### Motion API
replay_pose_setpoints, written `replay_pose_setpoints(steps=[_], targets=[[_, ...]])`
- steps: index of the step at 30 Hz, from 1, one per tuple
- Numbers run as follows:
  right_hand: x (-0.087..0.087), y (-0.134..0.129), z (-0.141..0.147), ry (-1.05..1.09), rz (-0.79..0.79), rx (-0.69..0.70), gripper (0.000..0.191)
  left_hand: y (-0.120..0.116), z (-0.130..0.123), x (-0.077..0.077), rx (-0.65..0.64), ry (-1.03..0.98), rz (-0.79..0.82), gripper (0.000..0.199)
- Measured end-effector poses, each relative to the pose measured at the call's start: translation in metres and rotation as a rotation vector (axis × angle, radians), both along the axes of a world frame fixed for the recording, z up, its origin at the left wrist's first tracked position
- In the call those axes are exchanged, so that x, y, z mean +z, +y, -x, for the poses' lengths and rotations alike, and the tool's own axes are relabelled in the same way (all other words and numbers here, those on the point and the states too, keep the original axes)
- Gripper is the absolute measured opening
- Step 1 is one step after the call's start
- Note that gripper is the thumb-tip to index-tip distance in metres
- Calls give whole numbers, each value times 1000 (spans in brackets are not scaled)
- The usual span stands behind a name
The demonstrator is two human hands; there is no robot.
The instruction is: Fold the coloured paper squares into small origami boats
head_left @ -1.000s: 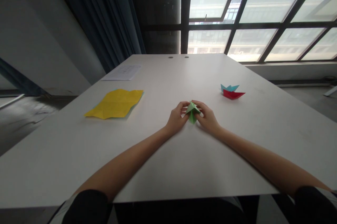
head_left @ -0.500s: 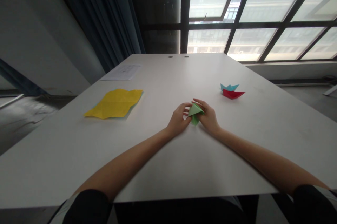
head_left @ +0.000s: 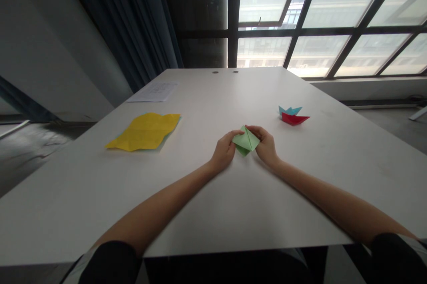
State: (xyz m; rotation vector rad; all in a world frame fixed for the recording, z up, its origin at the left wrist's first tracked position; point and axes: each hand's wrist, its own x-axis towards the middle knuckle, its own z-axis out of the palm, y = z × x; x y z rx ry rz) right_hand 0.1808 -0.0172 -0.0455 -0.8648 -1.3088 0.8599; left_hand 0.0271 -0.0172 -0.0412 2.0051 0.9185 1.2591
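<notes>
A folded piece of light green paper [head_left: 246, 140] is held between my two hands over the middle of the table. It has a diamond-like outline with a crease from its top corner, and a lower flap shows beneath. My left hand [head_left: 225, 150] grips its left side, thumb on top. On the right side, my right hand [head_left: 266, 144] pinches the upper edge, and some of its fingers are hidden behind the paper. Beyond the right hand stand a red paper boat [head_left: 295, 119] and, just behind it, a blue paper boat [head_left: 289, 110].
Creased yellow paper [head_left: 147, 132] lies on the left over a light blue sheet [head_left: 170, 134]. Farther back is a white printed sheet [head_left: 154, 91]. The white table [head_left: 213, 213] ends just before my body. Windows and a dark curtain [head_left: 133, 17] stand behind.
The green paper has been turned and opened out between my fingers, from a narrow peaked shape to a flatter, wider diamond. Both hands stay in nearly the same place.
</notes>
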Motion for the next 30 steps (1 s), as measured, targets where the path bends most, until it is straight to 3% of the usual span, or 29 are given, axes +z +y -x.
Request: replay_pose_setpoints(steps=[6,10,13,16,20,30], targets=[[4,-2,0,28,22,46,35,7,0,-5,-51,-152,104,36],[6,-6,-2,14,73,210,48,14,2,-12,-58,-280,238,34],[4,-5,-3,102,109,284,42,17,4,-13,-59,-323,297,36],[1,-1,-4,193,161,203,33,15,5,-10,-52,-256,233,38],[1,4,-6,235,270,92,37,10,6,-4,-51,-93,160,42],[-2,8,-8,220,268,52,25,1,7,6,-156,-48,181,36]])
